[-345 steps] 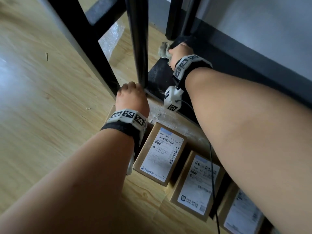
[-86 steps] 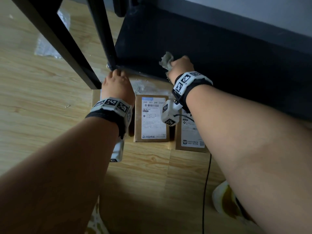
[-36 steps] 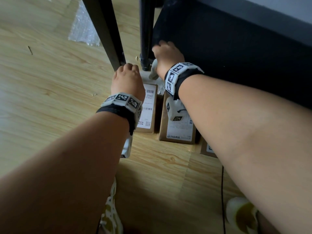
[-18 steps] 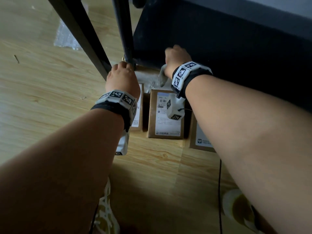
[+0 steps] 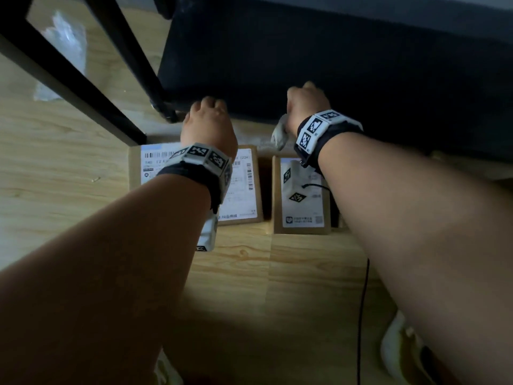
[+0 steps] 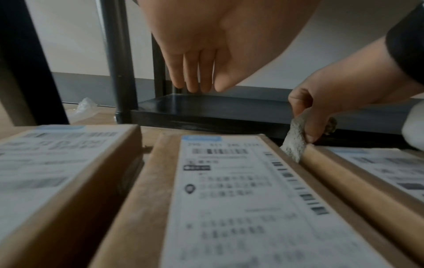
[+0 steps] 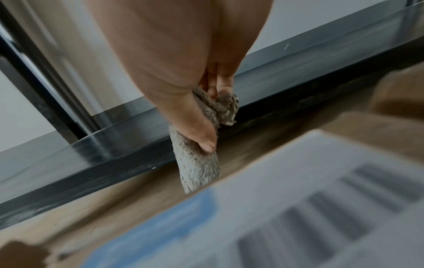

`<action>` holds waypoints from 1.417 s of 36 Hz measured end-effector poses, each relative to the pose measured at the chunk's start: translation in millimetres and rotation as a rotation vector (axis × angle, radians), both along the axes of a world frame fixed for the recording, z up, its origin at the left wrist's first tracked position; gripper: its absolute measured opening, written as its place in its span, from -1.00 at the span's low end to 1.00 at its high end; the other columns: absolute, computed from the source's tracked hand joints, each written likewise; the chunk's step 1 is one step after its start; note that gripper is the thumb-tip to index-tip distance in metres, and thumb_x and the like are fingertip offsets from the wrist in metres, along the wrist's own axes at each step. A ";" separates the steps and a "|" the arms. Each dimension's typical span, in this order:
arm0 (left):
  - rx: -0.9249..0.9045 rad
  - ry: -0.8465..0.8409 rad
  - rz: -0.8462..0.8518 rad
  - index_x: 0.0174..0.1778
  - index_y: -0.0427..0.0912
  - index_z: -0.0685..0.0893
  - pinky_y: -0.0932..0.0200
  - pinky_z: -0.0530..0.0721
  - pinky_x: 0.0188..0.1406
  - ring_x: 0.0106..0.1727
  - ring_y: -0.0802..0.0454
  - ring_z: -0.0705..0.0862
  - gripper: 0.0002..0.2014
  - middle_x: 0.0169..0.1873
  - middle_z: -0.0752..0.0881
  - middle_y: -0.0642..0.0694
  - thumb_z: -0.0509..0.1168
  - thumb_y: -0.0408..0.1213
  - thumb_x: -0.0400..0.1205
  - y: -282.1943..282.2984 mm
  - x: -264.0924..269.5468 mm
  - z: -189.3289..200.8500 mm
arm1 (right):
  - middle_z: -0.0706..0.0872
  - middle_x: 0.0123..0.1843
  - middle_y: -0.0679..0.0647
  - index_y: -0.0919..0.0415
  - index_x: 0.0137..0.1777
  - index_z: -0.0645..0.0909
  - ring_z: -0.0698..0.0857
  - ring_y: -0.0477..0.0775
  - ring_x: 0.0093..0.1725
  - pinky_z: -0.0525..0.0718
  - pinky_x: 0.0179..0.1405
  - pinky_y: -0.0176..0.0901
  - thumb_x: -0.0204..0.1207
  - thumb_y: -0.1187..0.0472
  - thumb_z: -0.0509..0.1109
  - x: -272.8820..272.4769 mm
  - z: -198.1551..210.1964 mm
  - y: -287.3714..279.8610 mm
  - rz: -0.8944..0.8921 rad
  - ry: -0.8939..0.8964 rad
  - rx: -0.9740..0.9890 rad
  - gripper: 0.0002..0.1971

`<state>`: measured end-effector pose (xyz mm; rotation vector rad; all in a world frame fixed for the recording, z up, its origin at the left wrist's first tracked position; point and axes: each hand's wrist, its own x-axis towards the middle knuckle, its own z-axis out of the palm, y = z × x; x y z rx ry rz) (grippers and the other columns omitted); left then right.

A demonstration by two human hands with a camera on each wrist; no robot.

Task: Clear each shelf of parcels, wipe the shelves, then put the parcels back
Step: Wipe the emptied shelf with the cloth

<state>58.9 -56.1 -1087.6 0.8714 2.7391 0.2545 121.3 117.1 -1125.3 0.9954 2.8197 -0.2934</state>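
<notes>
Three brown cardboard parcels with white labels lie side by side on the wooden floor: left, middle, right. Behind them is the black bottom shelf, bare where I can see it. My left hand hovers at the shelf's front left corner, fingers straight and pointing down, holding nothing. My right hand is at the shelf's front edge and grips a grey fuzzy cloth. The cloth hangs from thumb and fingers down to the right parcel.
A black rack post and a slanted black bar stand at the left. Crumpled clear plastic lies on the floor beyond them. A black cable and a light shoe are near my right forearm.
My right hand has slid with the cloth from the post corner to the right along the shelf's front edge. My left hand has stayed by the shelf's front corner.
</notes>
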 end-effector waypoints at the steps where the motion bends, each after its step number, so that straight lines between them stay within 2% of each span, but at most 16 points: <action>1: -0.005 -0.001 -0.010 0.44 -0.23 0.42 -0.02 0.35 0.41 0.46 -0.19 0.34 -0.52 0.43 0.42 -0.22 0.10 -0.52 0.57 4.2 3.9 1.0 | 0.51 0.20 0.24 0.24 -0.06 0.52 0.58 0.27 0.11 0.55 -0.04 -0.03 0.51 0.33 0.30 5.2 -0.7 4.9 -0.016 0.001 -0.003 -0.96; 5: -0.015 -0.005 -0.049 0.47 -0.23 0.40 -0.01 0.35 0.42 0.47 -0.18 0.34 -0.51 0.45 0.41 -0.21 0.13 -0.51 0.57 19.8 17.7 2.8 | 0.52 0.19 0.25 0.25 -0.03 0.57 0.58 0.28 0.12 0.60 0.02 0.00 0.51 0.35 0.28 29.8 -3.4 24.4 -0.069 0.026 -0.002 -0.91; 10: -0.004 -0.029 -0.078 0.49 -0.22 0.39 0.00 0.36 0.44 0.48 -0.16 0.33 -0.49 0.46 0.40 -0.18 0.12 -0.51 0.57 40.9 36.7 4.0 | 0.53 0.20 0.27 0.31 0.01 0.59 0.58 0.30 0.12 0.53 -0.06 -0.06 0.50 0.36 0.30 63.3 -4.9 49.4 -0.103 0.030 0.023 -0.88; 15: 0.013 -0.012 -0.111 0.47 -0.25 0.41 0.00 0.36 0.43 0.47 -0.16 0.35 -0.50 0.44 0.43 -0.19 0.11 -0.51 0.56 63.7 52.4 4.1 | 0.51 0.24 0.26 0.28 0.02 0.59 0.57 0.30 0.18 0.64 0.10 0.07 0.49 0.32 0.37 90.7 -3.6 72.4 -0.180 0.001 0.005 -0.87; 20: 0.011 -0.024 -0.136 0.46 -0.24 0.41 0.00 0.37 0.44 0.47 -0.17 0.35 -0.51 0.44 0.42 -0.19 0.12 -0.50 0.56 85.0 68.4 1.9 | 0.52 0.19 0.25 0.29 -0.04 0.58 0.57 0.28 0.14 0.63 -0.01 0.02 0.49 0.32 0.34 118.1 -4.0 93.1 -0.209 0.023 0.020 -0.92; 27: -0.001 -0.041 -0.124 0.47 -0.24 0.40 0.01 0.36 0.44 0.48 -0.16 0.33 -0.51 0.45 0.41 -0.19 0.11 -0.50 0.57 110.8 94.5 -1.1 | 0.51 0.22 0.26 0.30 0.00 0.58 0.55 0.28 0.19 0.54 -0.02 -0.05 0.51 0.32 0.34 149.0 -4.5 119.4 -0.232 0.011 0.023 -0.90; 34: -0.002 -0.067 -0.090 0.50 -0.23 0.38 0.01 0.34 0.48 0.50 -0.14 0.31 -0.48 0.48 0.39 -0.17 0.12 -0.52 0.57 138.0 125.8 2.1 | 0.50 0.25 0.25 0.30 0.03 0.59 0.55 0.27 0.22 0.64 0.07 0.02 0.51 0.33 0.35 185.6 -2.6 149.8 -0.279 -0.008 0.020 -0.87; 38: 0.007 -0.082 -0.072 0.50 -0.22 0.38 0.00 0.35 0.48 0.50 -0.13 0.31 -0.48 0.48 0.38 -0.16 0.11 -0.54 0.58 150.7 141.3 5.2 | 0.50 0.25 0.25 0.30 0.03 0.58 0.52 0.28 0.24 0.60 0.03 0.01 0.53 0.30 0.36 205.2 -2.1 166.4 -0.301 -0.018 0.027 -0.87; 47: -0.012 -0.039 -0.084 0.49 -0.23 0.40 -0.01 0.36 0.45 0.48 -0.14 0.33 -0.48 0.46 0.41 -0.18 0.10 -0.54 0.56 151.9 147.0 9.5 | 0.44 0.32 0.27 0.33 0.10 0.54 0.45 0.31 0.30 0.58 0.11 0.07 0.53 0.39 0.30 206.2 2.4 165.7 -0.313 -0.049 0.025 -0.84; 51: -0.022 -0.036 -0.072 0.49 -0.23 0.39 0.00 0.35 0.46 0.49 -0.14 0.32 -0.47 0.47 0.40 -0.17 0.12 -0.54 0.56 143.3 139.3 10.9 | 0.43 0.35 0.27 0.34 0.18 0.54 0.43 0.30 0.33 0.55 0.14 0.03 0.53 0.32 0.37 202.0 3.7 158.6 -0.309 -0.065 0.031 -0.75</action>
